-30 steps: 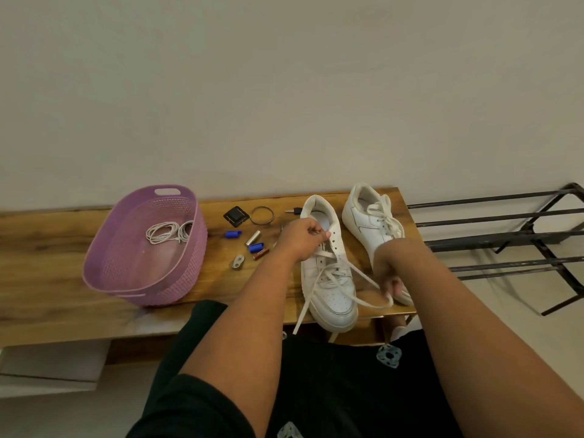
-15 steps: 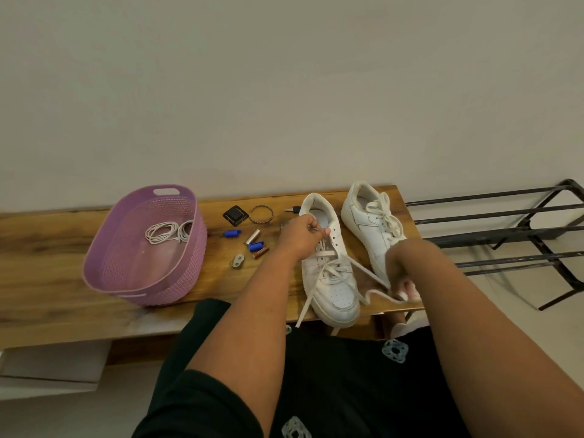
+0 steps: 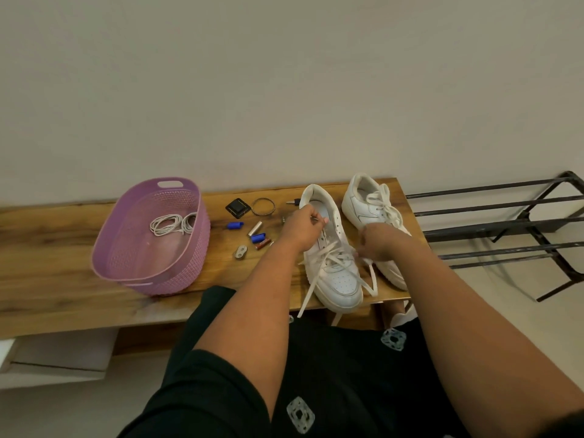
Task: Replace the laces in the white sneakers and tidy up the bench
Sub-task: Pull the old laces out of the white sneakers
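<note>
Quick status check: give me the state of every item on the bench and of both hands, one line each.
Near sneaker: upright, lace partly undone, ends trailing over the bench edge.
Far sneaker: upright, laced.
Left hand: holds the near sneaker's collar.
Right hand: pinches the lace.
Purple basket: upright, holds coiled white cord.
Small items: loose on bench.

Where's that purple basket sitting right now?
In the head view, the purple basket sits on the left part of the wooden bench, left of the scattered small items and the white sneakers, with coiled white cord inside it.
</note>
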